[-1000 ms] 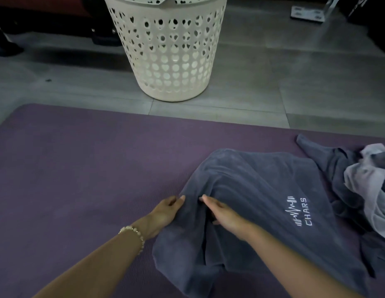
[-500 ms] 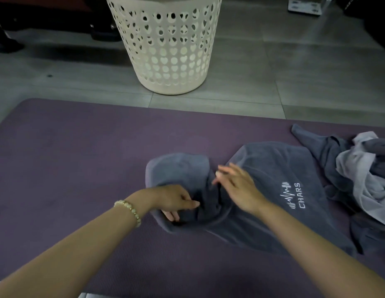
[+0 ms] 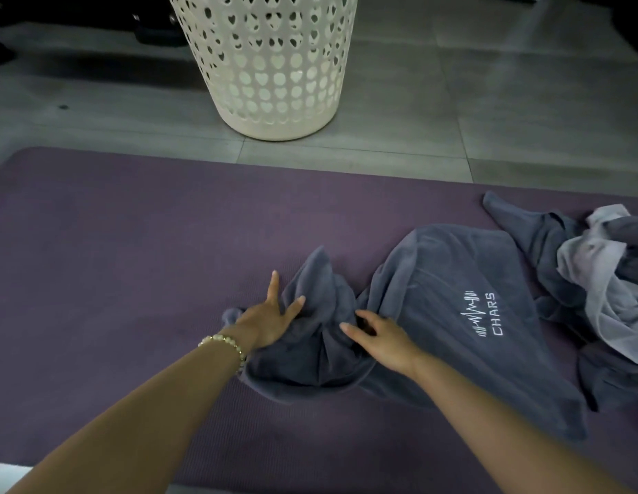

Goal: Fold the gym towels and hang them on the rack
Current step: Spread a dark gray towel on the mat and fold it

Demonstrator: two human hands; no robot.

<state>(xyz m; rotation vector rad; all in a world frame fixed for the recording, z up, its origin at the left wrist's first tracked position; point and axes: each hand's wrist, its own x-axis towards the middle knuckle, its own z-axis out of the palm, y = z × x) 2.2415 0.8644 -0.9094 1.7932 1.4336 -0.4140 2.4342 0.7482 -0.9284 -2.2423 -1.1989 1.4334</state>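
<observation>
left hand [image 3: 271, 319] spread flat, right hand [image 3: 385, 338] pinching a fold
both rest on the bunched end of a grey towel [image 3: 435, 297] lying logo-up on the purple mat [image 3: 132, 244], its far side smoother.

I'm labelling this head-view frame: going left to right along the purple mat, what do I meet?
beaded bracelet → left hand → right hand → CHARS logo → heap of crumpled towels
</observation>
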